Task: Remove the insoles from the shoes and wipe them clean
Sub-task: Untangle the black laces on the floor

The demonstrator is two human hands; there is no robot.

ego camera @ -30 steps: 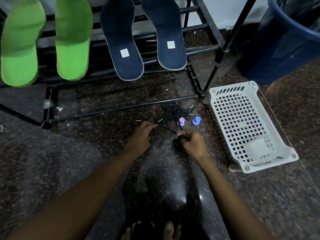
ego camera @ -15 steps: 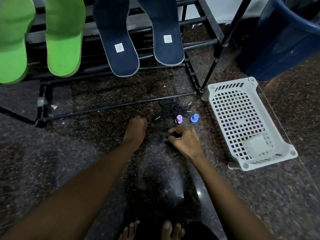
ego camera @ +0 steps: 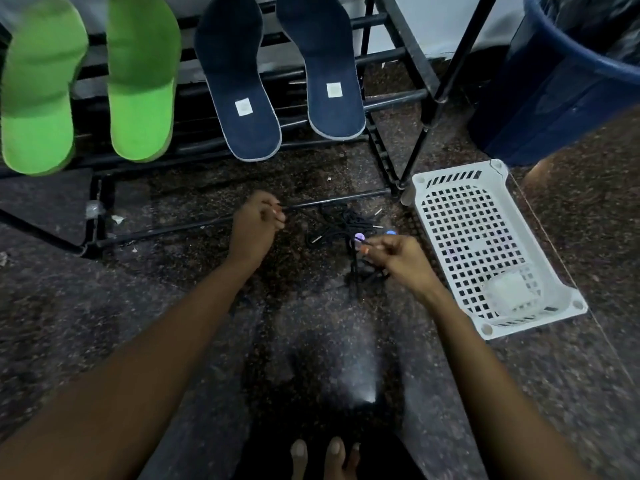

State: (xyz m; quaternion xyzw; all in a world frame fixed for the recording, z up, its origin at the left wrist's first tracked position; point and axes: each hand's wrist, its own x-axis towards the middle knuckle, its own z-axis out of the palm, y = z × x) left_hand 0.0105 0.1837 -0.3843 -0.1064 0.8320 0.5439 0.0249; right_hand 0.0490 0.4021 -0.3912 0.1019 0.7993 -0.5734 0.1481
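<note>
On the floor (ego camera: 173,323), a lace (ego camera: 354,271) is being pinched, dangling below the right hand (ego camera: 398,254). The left hand (ego camera: 256,223) is curled, its hold unclear. Slow, untangling pulls are being called for.

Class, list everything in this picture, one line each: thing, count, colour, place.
green insoles: 2, bright green, on rack, far left
navy insoles: 2, navy, on rack, right of green pair
rack: 1, black, across the back
shoelaces: tangled pile, black, floor before rack
pegs: 2, purple and blue, beside laces
basket: 1, white, floor at right
tub: 1, translucent white, inside basket
bin: 1, dark blue, top right
floor: dark speckled stone
left hand: fingers curled, at rack's bottom bar; grip unclear
right hand: pinches a lace, beside the pile
toes: bare, bottom edge
</note>
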